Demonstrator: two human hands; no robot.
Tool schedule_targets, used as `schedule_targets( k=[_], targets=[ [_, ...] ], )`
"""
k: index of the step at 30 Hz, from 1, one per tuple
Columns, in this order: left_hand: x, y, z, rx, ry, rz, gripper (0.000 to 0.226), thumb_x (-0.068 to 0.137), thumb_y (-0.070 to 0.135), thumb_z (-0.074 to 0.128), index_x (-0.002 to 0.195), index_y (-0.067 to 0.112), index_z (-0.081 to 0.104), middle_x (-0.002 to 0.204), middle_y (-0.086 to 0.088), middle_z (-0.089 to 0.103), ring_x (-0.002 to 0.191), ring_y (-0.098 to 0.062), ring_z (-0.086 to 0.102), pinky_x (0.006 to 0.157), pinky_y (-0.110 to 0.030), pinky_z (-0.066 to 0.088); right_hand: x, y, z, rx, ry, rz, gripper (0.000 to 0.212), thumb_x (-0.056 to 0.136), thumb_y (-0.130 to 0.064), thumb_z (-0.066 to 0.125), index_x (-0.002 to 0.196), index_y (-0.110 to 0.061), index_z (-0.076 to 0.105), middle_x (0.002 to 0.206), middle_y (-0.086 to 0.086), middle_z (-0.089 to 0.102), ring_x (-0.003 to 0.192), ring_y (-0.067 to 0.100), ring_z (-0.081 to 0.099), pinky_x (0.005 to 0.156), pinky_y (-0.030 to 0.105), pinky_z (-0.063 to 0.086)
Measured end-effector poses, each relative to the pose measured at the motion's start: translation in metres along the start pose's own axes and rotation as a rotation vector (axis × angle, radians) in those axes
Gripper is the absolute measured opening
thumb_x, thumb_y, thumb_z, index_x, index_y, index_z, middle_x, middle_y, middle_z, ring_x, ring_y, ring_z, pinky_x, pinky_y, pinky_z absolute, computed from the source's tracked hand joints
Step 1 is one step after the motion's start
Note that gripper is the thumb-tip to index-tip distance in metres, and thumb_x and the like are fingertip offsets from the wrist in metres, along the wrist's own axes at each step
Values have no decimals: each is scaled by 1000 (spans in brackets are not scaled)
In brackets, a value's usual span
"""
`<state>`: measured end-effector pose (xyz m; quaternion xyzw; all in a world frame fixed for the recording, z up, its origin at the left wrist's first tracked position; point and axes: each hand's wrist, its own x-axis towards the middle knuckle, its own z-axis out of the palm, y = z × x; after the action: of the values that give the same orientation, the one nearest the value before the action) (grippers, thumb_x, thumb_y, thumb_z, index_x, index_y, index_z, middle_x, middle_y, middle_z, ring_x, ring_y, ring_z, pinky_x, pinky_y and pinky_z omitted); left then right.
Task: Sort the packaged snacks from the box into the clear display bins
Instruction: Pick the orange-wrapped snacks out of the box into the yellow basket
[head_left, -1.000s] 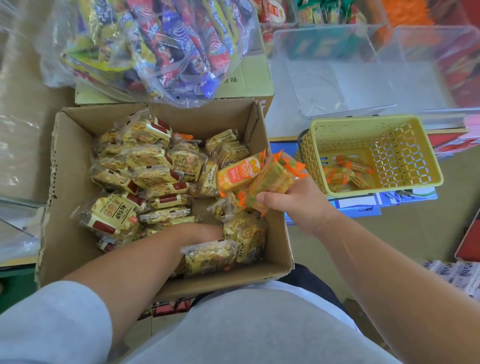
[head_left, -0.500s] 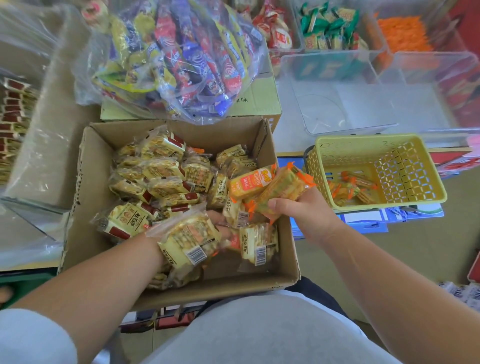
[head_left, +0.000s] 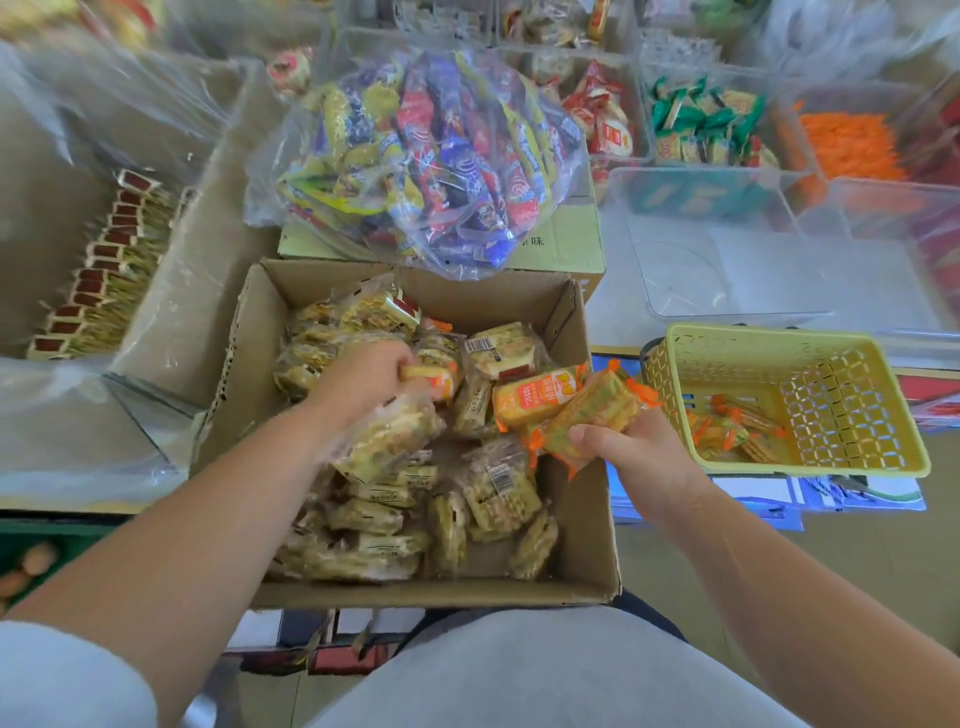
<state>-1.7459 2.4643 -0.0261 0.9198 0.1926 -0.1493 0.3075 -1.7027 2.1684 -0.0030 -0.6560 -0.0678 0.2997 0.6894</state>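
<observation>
Orange-ended packets (head_left: 592, 415), a fat bunch of them, sit in the right hand (head_left: 641, 452). Its fingers are curled round the lot and the thumb is clamped across the front, right over the near-right edge of the cardboard box (head_left: 587, 545). The left hand (head_left: 363, 384) is down in the box, fingers pinching a small orange packet (head_left: 434, 376). A clear-wrapped yellow pack (head_left: 387, 441) is wedged under that wrist, but I can't tell if it's actually gripped or just riding along. Around both hands the box is full of yellow-wrapped snack packs (head_left: 498, 488), so the sorting looks far from done. Just right of the box is a yellow basket (head_left: 769, 335) with a few matching orange packets (head_left: 727, 434) in it, and behind that an empty clear bin (head_left: 675, 270) on the tabletop. My worry is that the right-hand bunch looks overloaded. The wrappers are slick and fanned out, so adding one more could squirt a packet out, and it'd drop in the gap between box and basket. Lifting the left hand may also drag that loose yellow pack over the box wall.
</observation>
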Motion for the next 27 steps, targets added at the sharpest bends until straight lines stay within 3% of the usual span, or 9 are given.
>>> schedule_targets(
  k=[2,4,8,10,13,15,19,23,27],
  targets=[
    [-5,2,-10,261,176,38,24,91,46,66,91,23,62,77,3,61,65,-17,58,55,-32,45,1,1,-2,1,-6,10,38,63,-29,80,100,-23,75,101,4,77,99,20,73,76,22,57],
    [-11,6,-21,233,287,18,25,89,49,65,93,24,63,75,3,62,67,-21,58,59,-36,49,-1,-3,-2,12,-22,19,33,64,-30,79,96,-31,78,101,3,77,99,20,73,77,23,57],
    [-25,30,-22,-223,350,35,11,88,32,66,89,21,68,67,4,62,49,-11,52,48,-30,38,0,-7,-8,29,-65,31,31,67,-29,78,97,-31,77,104,7,76,104,26,72,81,28,57],
    [-36,50,-14,-626,328,-11,12,88,28,64,86,20,72,64,-3,58,41,-12,42,41,-24,31,-1,-11,-15,49,-82,16,25,66,-27,77,92,-29,77,95,7,76,95,25,73,77,29,57],
    [-56,81,6,-1139,242,-157,19,88,29,61,77,31,78,69,-7,67,56,-20,55,53,-28,38,-4,-20,-36,126,-93,-12,19,66,-20,75,83,-27,77,83,4,74,80,19,72,67,26,56],
    [-63,98,23,-1351,163,-227,30,95,23,58,77,30,80,72,-8,72,59,-17,64,56,-28,44,-6,-24,-61,164,-68,-22,23,71,-9,69,86,-25,77,83,5,74,78,19,72,64,27,56],
    [-66,131,57,-1507,137,-291,17,94,21,59,99,17,75,76,-12,69,52,-16,63,46,-25,50,-2,-30,-131,164,10,-13,30,72,-5,64,99,-17,71,90,9,72,81,22,69,66,31,57],
    [-64,169,87,-1513,234,-369,18,99,19,54,108,19,70,76,-11,69,50,-14,62,43,-24,49,10,-32,-221,-197,120,61,19,70,-9,76,85,-21,78,80,1,75,73,13,69,68,24,53],
    [-62,215,114,-1462,310,-391,28,99,16,54,86,24,77,71,-10,68,52,-14,62,47,-25,49,32,-22,-313,-743,136,268,35,51,-34,77,72,-7,67,52,-6,57,47,8,48,46,21,39]
  ],
)
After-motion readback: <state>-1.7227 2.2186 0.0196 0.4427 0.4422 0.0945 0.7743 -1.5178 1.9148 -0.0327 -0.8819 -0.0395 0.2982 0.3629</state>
